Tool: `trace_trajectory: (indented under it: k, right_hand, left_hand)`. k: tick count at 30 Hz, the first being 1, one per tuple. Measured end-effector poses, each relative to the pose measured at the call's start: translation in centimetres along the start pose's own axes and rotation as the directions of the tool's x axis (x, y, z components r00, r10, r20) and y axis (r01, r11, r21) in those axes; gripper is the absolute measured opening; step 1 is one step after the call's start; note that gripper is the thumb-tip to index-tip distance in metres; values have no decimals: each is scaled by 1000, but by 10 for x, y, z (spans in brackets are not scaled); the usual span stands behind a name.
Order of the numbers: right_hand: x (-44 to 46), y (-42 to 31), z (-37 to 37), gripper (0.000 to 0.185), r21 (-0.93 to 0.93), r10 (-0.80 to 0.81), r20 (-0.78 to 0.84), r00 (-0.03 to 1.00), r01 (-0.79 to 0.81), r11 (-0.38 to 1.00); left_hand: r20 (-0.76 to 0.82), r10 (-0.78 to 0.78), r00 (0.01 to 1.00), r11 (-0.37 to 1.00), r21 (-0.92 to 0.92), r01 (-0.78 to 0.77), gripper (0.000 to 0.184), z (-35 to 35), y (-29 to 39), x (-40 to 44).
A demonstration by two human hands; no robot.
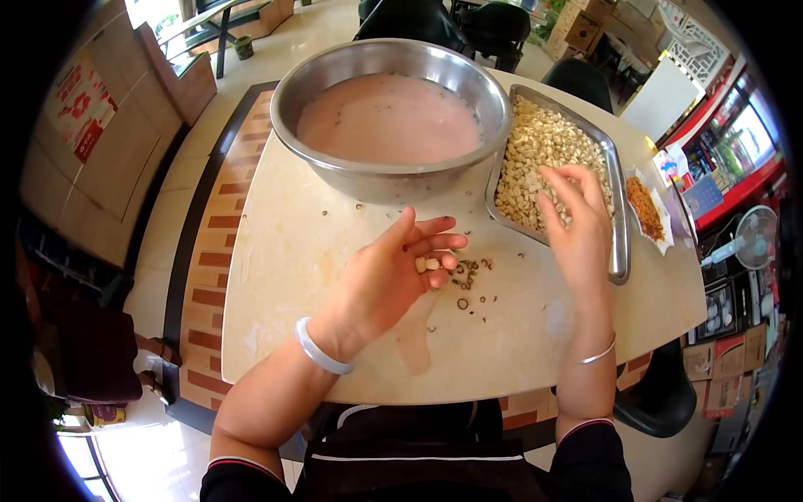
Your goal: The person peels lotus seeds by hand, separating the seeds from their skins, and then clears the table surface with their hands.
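My left hand [389, 272] is palm up above the table, fingers loosely curled around a few pale peeled seeds [427, 264]. Small dark specks cling to its fingertips. My right hand [579, 222] hovers at the near side of a metal tray [617, 209], thumb and fingers apart; nothing shows between them. Pale seeds of the same sort [548, 138] fill that tray. Behind my left hand stands a large steel basin [376, 180] holding cloudy pink liquid [389, 117] with dark bits afloat. Small dark ring-shaped scraps [464, 284] lie on the table between my hands.
A cream table [293, 251] with a wet patch [414, 343] carries everything. Right of the tray, orange-brown shreds [644, 209] lie on white paper. Dark chairs [498, 33] stand beyond the table, another [661, 402] at its right. A small fan [753, 238] and cardboard boxes [726, 360] are farther right.
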State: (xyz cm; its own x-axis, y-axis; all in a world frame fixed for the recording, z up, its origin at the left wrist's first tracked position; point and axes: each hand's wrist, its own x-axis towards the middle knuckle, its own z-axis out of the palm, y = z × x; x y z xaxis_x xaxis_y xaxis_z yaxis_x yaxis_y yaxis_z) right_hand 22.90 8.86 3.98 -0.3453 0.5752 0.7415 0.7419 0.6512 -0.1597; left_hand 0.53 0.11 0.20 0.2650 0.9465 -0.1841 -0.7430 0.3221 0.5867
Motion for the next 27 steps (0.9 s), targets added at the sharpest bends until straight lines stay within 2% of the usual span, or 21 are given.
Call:
trace_trajectory:
  k: [1,3,4,6,9,11,14,17,20,23,27]
  right_hand:
    - [-3,-19,0,21,261,78,43,996,-87,961]
    - [-10,-44,0,18,486,-182,194,964,67,871]
    - [-14,-54,5,20,480,-277,187,943,158,863]
    - [-19,-70,8,20,422,-227,270,936,97,902]
    - [-26,-67,15,18,441,-173,364,915,-5,898]
    - [-27,-66,17,17,537,-115,331,937,-87,839]
    - [-24,-63,13,16,615,-67,321,945,-154,773]
    - [-22,-61,11,16,655,-65,314,947,-167,737]
    - [-21,-59,12,16,656,-50,294,954,-164,736]
    - [-22,-56,15,17,648,-17,274,962,-171,742]
    - [-21,-56,14,17,600,-41,230,972,-109,792]
  left_hand:
    - [3,-2,1000,1000,-30,2,53,0,-1,0]
    - [-1,1,1000,998,-63,-1,52,-3,-2,-2]
    - [-2,4,1000,998,-65,-4,53,-4,-2,-1]
    - [-15,-3,1000,997,-80,2,53,-4,-4,-1]
    - [-42,-10,999,995,-104,6,53,3,-5,-2]
    - [-46,-7,999,994,-106,2,51,3,-4,-3]
    - [-161,101,982,993,81,-89,40,4,-4,-2]
    - [-108,89,990,944,325,-49,24,-19,-2,0]
    - [-159,177,971,908,407,-99,13,-1,-4,-6]
    - [-187,192,963,906,411,-101,9,8,-3,-8]
    - [-145,166,975,895,438,-87,16,8,-2,-9]
